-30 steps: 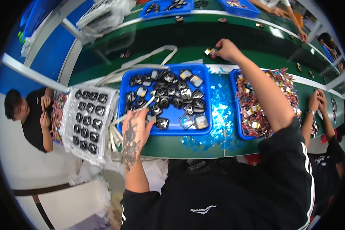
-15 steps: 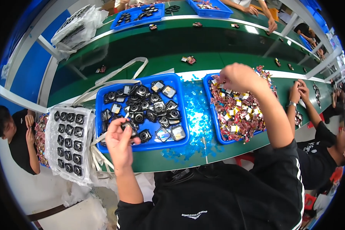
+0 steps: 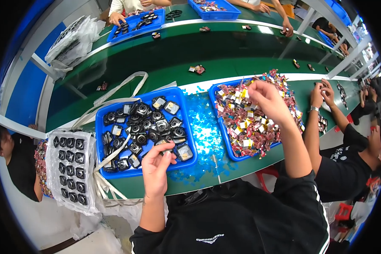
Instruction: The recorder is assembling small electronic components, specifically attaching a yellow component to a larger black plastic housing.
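Note:
My left hand [image 3: 155,171] is raised at the near right corner of a blue tray [image 3: 148,170], its thumb and fingers closed together. Whatever is between its fingertips is too small to make out. Black watch-like cases [image 3: 142,109] lie heaped in that tray, some with a pale square face up. Over a second blue tray [image 3: 224,134], on the right, hangs my right hand [image 3: 266,99] with fingers curled into a pinch. Beneath it is a pile of small reddish circuit boards with white and yellow parts [image 3: 250,131]. What the right fingers hold, if anything, is hidden.
Blue film scraps [image 3: 203,131] cover the bench between the trays. At left stands a clear blister tray [image 3: 76,169] with rows of black cases. White straps [image 3: 122,89] loop over the left tray. A co-worker's hands [image 3: 319,95] are close on the right; others work across the green belt.
My left hand has moved right across the tray; the black case it held no longer shows in it. My right hand has shifted slightly right and nearer. The view has turned a little.

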The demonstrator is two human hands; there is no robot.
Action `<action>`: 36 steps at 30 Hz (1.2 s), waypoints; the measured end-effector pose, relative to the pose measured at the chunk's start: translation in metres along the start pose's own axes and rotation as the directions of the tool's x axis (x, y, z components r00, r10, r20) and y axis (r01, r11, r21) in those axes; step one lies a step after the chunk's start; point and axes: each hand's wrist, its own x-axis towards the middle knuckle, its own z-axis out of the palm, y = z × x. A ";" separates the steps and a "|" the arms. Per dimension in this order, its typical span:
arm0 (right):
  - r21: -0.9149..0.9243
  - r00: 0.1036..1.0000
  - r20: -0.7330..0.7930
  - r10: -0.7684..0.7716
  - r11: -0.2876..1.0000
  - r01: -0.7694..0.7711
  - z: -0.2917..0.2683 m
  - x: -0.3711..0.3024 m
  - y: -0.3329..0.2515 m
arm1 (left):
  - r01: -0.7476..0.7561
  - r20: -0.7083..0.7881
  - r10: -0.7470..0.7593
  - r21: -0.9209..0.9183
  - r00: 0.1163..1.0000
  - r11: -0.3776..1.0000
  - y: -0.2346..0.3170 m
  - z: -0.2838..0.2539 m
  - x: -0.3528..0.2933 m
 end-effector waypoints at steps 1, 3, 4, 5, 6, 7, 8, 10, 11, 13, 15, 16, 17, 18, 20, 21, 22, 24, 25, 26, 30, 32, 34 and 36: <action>0.112 0.997 0.027 0.074 0.991 -0.076 0.010 -0.013 -0.006 | -0.062 -0.003 0.063 0.114 0.998 0.992 -0.004 0.004 0.000; 0.258 0.980 0.155 0.123 0.953 -0.160 0.028 -0.035 -0.018 | -0.095 0.015 0.094 0.246 0.995 0.965 -0.004 0.019 0.002; 0.300 0.965 0.241 0.100 0.938 -0.172 0.034 -0.044 -0.022 | -0.092 0.031 0.087 0.303 0.996 0.949 0.004 0.035 0.007; 0.341 0.952 0.282 0.122 0.915 -0.218 0.041 -0.053 -0.028 | -0.280 0.081 0.278 0.493 0.957 0.824 0.005 0.045 0.011; 0.336 0.964 0.254 0.084 0.926 -0.170 0.048 -0.058 -0.030 | -0.440 0.178 0.438 0.646 0.881 0.623 0.006 0.054 0.016; 0.351 0.956 0.278 0.096 0.916 -0.195 0.055 -0.062 -0.030 | -0.550 0.272 0.519 0.656 0.810 0.516 0.009 0.058 0.019; 0.364 0.947 0.303 0.108 0.905 -0.219 0.062 -0.065 -0.031 | -0.648 0.367 0.583 0.650 0.725 0.397 0.012 0.059 0.018; 0.359 0.905 0.396 0.153 0.882 -0.306 0.071 -0.067 -0.034 | -0.650 0.436 0.512 0.658 0.740 0.380 0.014 0.063 0.015; 0.376 0.892 0.427 0.148 0.868 -0.323 0.074 -0.067 -0.032 | -0.666 0.481 0.485 0.660 0.730 0.349 0.015 0.061 0.019; 0.412 0.895 0.427 0.131 0.852 -0.322 0.082 -0.066 -0.023 | -0.674 0.509 0.452 0.634 0.733 0.379 0.014 0.056 0.021; 0.474 0.883 0.449 0.134 0.802 -0.363 0.088 -0.068 -0.021 | -0.661 0.506 0.436 0.653 0.744 0.369 0.013 0.049 0.020; 0.475 0.882 0.452 0.137 0.799 -0.367 0.091 -0.069 -0.019 | -0.651 0.506 0.422 0.667 0.752 0.361 0.013 0.047 0.018; 0.462 0.865 0.482 0.138 0.799 -0.385 0.094 -0.070 -0.014 | -0.628 0.493 0.393 0.665 0.776 0.404 0.014 0.047 0.015; 0.448 0.848 0.512 0.135 0.800 -0.398 0.098 -0.069 -0.010 | -0.626 0.492 0.392 0.668 0.777 0.403 0.013 0.047 0.013; 0.410 0.843 0.520 0.137 0.826 -0.387 0.101 -0.071 -0.006 | -0.564 0.402 0.397 0.626 0.825 0.539 0.009 0.047 0.008; 0.355 0.902 0.427 0.065 0.905 -0.234 0.106 -0.073 -0.007 | -0.495 0.352 0.349 0.607 0.869 0.622 0.004 0.042 0.006; 0.279 0.941 0.337 -0.023 0.957 -0.077 0.110 -0.075 -0.010 | -0.463 0.309 0.344 0.586 0.886 0.665 -0.002 0.041 0.005; 0.218 0.971 0.233 -0.045 0.976 -0.008 0.115 -0.080 -0.024 | -0.305 0.172 0.255 0.411 0.951 0.859 -0.017 0.039 0.005; 0.285 0.984 0.138 -0.110 0.956 0.067 0.118 -0.083 -0.028 | -0.305 0.170 0.256 0.412 0.952 0.859 -0.017 0.038 0.003; 0.344 0.985 0.037 -0.170 0.927 0.147 0.120 -0.084 -0.031 | -0.308 0.167 0.259 0.451 0.951 0.838 -0.015 0.038 0.001; 0.074 0.879 0.087 -0.469 0.883 0.463 0.116 -0.074 -0.032 | -0.291 0.168 0.239 0.493 0.956 0.820 -0.009 0.041 -0.004; 0.093 0.915 0.133 -0.382 0.924 0.372 0.116 -0.076 -0.038 | -0.335 0.189 0.276 0.511 0.942 0.792 -0.012 0.036 -0.003; 0.105 0.942 0.174 -0.287 0.957 0.272 0.118 -0.080 -0.040 | -0.376 0.217 0.307 0.526 0.927 0.763 -0.013 0.035 -0.003; 0.347 0.986 0.120 -0.116 0.935 0.068 0.123 -0.083 -0.039 | -0.342 0.207 0.277 0.432 0.938 0.834 -0.009 0.037 -0.007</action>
